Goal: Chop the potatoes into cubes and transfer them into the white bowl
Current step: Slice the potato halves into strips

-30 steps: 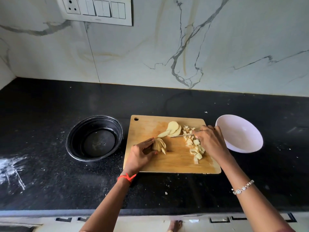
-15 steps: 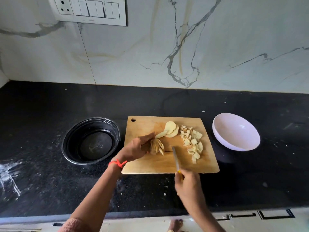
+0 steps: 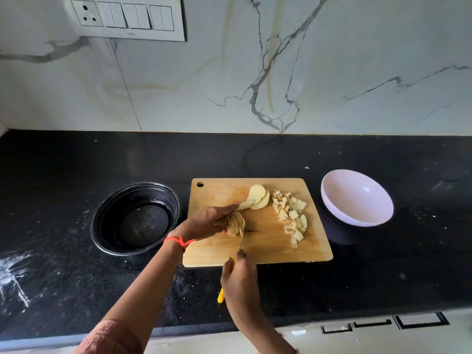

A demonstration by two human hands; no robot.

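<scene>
1. Sliced potato [image 3: 236,224] is held on the cutting board [image 3: 268,254] by the left hand [image 3: 208,222].
2. A knife [image 3: 220,297] is gripped by the right hand [image 3: 240,279].
3. Cubes [image 3: 291,215] are piled near the white bowl [image 3: 357,200].

Single head-worn wide-angle view, facing forward and down, close above the counter [image 3: 383,277], marble wall [image 3: 357,60] ahead

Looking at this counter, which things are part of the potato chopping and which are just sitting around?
In use: wooden chopping board, yellow-handled knife in the right hand, sliced potato stack held by the left hand, round potato slices, pile of potato cubes, white bowl.
Lying about: black round bowl, white wall switch panel.
</scene>
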